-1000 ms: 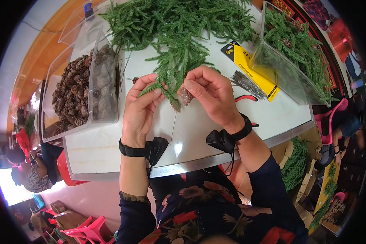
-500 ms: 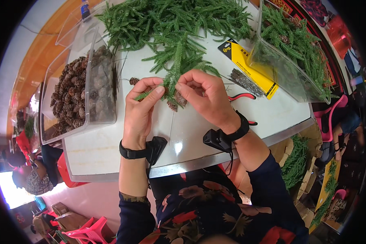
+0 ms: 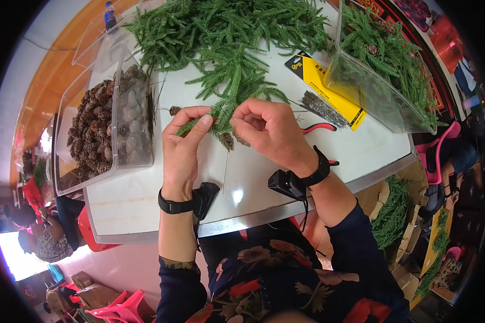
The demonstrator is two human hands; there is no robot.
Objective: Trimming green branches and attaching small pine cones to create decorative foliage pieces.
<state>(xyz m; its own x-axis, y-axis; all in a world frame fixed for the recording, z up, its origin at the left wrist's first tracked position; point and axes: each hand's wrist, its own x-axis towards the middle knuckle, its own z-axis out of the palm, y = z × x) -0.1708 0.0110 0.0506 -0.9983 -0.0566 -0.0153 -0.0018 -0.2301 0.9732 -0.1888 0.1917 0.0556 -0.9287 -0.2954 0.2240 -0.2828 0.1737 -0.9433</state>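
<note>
In front of me lies a green artificial pine branch [image 3: 236,81], its near end between my hands. My left hand [image 3: 182,145] pinches the branch's near sprigs between thumb and fingers. On the other side of the stem, my right hand [image 3: 272,129] is closed with fingertips curled together; what it grips is too small to make out. A brown pine cone [image 3: 226,141] hangs at the branch's near end, with another partly hidden below my right fingers. A thin wire [image 3: 225,171] sticks down from there toward me.
At left stands a clear bin [image 3: 113,156] of pine cones; at right, another clear bin [image 3: 380,116] holds green branches. A heap of branches [image 3: 226,24] covers the far side. Wire pieces [image 3: 320,106] lie on a yellow-black card [image 3: 342,99], near red-handled pliers [image 3: 319,127].
My right hand has drawn slightly back from the stem, its fingers curling more. The pine cone at the branch end has shifted a little, and the wire below shows more clearly.
</note>
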